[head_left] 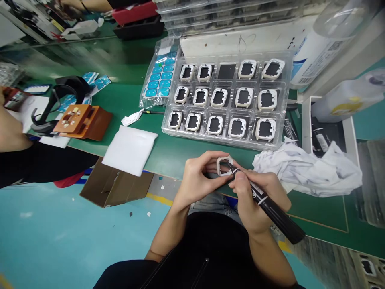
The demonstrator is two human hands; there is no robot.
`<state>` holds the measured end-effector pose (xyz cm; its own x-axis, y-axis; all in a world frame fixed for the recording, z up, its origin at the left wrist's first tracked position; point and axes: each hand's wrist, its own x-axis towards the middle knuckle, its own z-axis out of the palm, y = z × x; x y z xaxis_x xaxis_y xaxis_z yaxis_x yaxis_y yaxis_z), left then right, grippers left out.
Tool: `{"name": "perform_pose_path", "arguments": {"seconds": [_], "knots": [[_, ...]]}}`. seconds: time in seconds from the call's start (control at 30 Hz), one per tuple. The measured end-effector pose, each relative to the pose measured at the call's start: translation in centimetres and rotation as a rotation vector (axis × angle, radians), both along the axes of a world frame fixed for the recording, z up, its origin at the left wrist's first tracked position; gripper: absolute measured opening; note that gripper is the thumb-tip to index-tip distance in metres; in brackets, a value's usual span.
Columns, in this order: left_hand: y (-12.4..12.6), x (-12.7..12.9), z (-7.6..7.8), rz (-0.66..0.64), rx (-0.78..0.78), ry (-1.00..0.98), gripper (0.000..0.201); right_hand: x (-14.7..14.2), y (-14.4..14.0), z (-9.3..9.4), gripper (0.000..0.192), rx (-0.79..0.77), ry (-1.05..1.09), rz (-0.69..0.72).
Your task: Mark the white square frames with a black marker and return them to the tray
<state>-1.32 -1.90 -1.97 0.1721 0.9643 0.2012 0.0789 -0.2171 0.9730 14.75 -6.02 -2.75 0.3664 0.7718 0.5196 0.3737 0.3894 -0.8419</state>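
Note:
My left hand (200, 176) is closed on a small white watch-case frame (219, 166), holding it by its edge between thumb and fingers. A black marker pen (270, 208) sits in my right hand (255, 196), its tip at the inner right side of the frame. Whether the tip touches the frame I cannot tell. Just beyond my hands lies a clear plastic tray (192, 137) with several like frames in its pockets. One pocket (226, 72) in the back row holds no frame.
A crumpled white cloth (309, 168) lies right of my hands, before a white box (350, 140) with bottles. To the left are a white foam pouch (130, 149), an orange fixture (87, 122) and a bag of blue stickers (159, 78). Another person's arm (12, 128) is at far left.

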Motion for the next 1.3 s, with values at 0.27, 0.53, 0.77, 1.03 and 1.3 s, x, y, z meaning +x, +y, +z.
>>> {"name": "perform_pose_path", "arguments": {"seconds": [0.27,0.53,0.77,1.03,1.3], "knots": [[-0.4,0.0,-0.6,0.040,0.078,0.124,0.042,-0.2,0.3,0.4,0.008,0.017,-0.049,-0.012],[-0.4,0.1,-0.4,0.036,0.150,0.124,0.040,-0.3,0.5,0.9,0.007,0.011,-0.083,-0.015],[-0.5,0.0,-0.6,0.052,0.157,0.184,0.038,-0.3,0.5,0.8,0.005,0.018,-0.077,-0.014],[-0.6,-0.1,-0.6,0.063,0.156,0.229,0.037,-0.3,0.8,1.4,0.011,-0.006,-0.095,-0.004],[-0.4,-0.1,-0.6,0.028,0.127,0.143,0.041,-0.1,0.3,0.6,0.009,-0.010,-0.037,-0.018]]}}
